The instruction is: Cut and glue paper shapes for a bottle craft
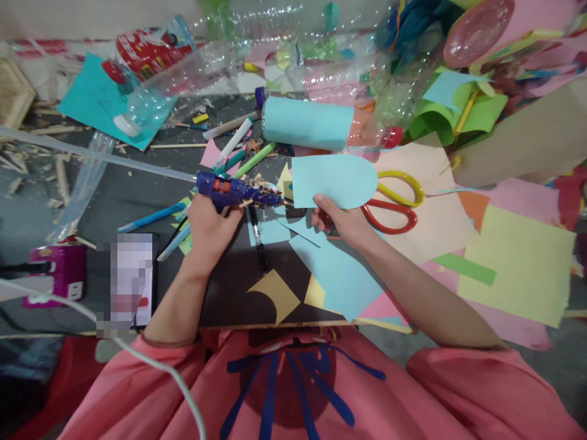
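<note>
— Inspector, any legible text on record?
— None that I can read. Red bottle label (147,54): print blurred. White sticker (76,289) on the purple box (55,274): mark unclear. Phone screen (145,269): pixelated.

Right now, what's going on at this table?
A person's left hand grips a blue glue gun, a long glue stick jutting from its back. The right hand holds a round-ended blue paper piece, its straight edge near the nozzle. Scissors show partly behind the paper; a paper-wrapped bottle lies beyond.
</note>
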`<state>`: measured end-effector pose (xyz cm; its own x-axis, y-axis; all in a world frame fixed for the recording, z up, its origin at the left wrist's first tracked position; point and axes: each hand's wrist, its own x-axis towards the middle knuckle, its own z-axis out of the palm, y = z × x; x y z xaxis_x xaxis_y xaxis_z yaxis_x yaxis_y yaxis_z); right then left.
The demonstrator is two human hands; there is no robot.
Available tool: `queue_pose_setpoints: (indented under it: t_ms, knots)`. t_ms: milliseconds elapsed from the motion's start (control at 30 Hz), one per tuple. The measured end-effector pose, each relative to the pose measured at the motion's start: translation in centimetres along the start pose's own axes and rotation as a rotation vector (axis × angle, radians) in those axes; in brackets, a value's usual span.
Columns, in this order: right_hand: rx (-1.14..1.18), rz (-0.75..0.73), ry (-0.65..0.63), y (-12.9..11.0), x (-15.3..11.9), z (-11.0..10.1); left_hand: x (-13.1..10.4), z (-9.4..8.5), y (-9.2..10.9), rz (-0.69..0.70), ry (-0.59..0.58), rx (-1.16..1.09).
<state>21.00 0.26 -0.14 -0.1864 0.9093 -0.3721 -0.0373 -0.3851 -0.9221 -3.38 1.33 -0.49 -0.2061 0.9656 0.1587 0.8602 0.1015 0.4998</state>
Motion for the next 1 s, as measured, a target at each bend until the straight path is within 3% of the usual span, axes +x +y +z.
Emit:
queue_pose_setpoints:
  t_ms: [1000]
  knots:
    - [-0.11,0.062,-0.018,0.4,-0.2,-0.3,0.1,0.6,-1.2,0.048,0.049,-0.009]
